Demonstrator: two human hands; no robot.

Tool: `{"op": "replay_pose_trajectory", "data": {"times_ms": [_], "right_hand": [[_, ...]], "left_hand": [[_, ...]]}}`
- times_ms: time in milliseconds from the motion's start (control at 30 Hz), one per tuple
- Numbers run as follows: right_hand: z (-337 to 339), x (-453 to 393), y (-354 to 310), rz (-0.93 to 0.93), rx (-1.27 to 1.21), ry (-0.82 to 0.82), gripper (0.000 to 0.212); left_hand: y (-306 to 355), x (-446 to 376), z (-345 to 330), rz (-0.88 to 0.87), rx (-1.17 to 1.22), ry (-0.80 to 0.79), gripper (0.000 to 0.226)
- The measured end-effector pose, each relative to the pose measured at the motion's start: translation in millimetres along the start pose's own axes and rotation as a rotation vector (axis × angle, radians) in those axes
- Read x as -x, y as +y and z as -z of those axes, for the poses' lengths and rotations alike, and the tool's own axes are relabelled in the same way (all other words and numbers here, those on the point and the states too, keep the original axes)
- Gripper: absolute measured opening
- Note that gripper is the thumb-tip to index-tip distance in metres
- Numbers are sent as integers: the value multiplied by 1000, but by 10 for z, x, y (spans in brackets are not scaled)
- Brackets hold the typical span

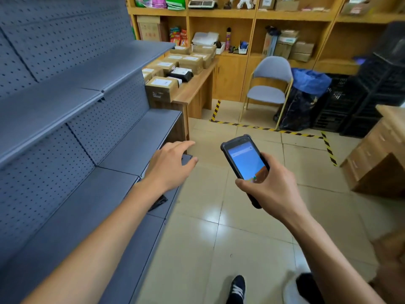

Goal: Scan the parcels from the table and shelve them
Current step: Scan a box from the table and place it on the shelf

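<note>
- right hand [271, 185] fingers curled round scanner [244, 163], screen lit, held over floor.
- left hand [169, 165] fingers loose and spread, holding nothing, over the edge of the lowest grey shelf [140, 141].
- parcels [175, 66] crowd the table [197, 88] ahead, just past the shelf end.
- chair [269, 84] and blue-lined bin [304, 99] stand right of the table.
- tiled floor [241, 227] lies open between shelf and cabinet [377, 154].

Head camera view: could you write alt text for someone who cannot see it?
A person's right hand holds a handheld scanner, screen lit, while the open left hand reaches over empty grey metal shelves. Ahead, labelled cardboard parcels cover a wooden table.
</note>
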State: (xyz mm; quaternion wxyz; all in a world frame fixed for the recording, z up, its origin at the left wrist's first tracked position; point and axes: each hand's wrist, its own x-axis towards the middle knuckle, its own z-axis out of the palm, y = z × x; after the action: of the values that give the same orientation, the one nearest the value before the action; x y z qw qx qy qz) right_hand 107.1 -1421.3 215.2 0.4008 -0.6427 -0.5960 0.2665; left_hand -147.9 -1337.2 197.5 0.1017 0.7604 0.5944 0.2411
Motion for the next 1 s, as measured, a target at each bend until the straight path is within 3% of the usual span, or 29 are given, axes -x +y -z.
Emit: {"op": "replay_pose_trajectory", "data": {"times_ms": [400,633,800,1000], "right_hand": [[121,-2080,618,17,6,-52,59],[62,-3026,695,50,-19,-114,58],[-89,-3646,739,71,-15,-107,78],[-387,-4435,732,73,27,-79,75]], "left_hand": [[31,-1792,-678,108,-32,-26,48],[-45,-2503,-866,195,-27,-17,47],[-183,-3046,-954,219,-25,-24,52],[-572,-3782,-1106,217,15,-5,47]]}}
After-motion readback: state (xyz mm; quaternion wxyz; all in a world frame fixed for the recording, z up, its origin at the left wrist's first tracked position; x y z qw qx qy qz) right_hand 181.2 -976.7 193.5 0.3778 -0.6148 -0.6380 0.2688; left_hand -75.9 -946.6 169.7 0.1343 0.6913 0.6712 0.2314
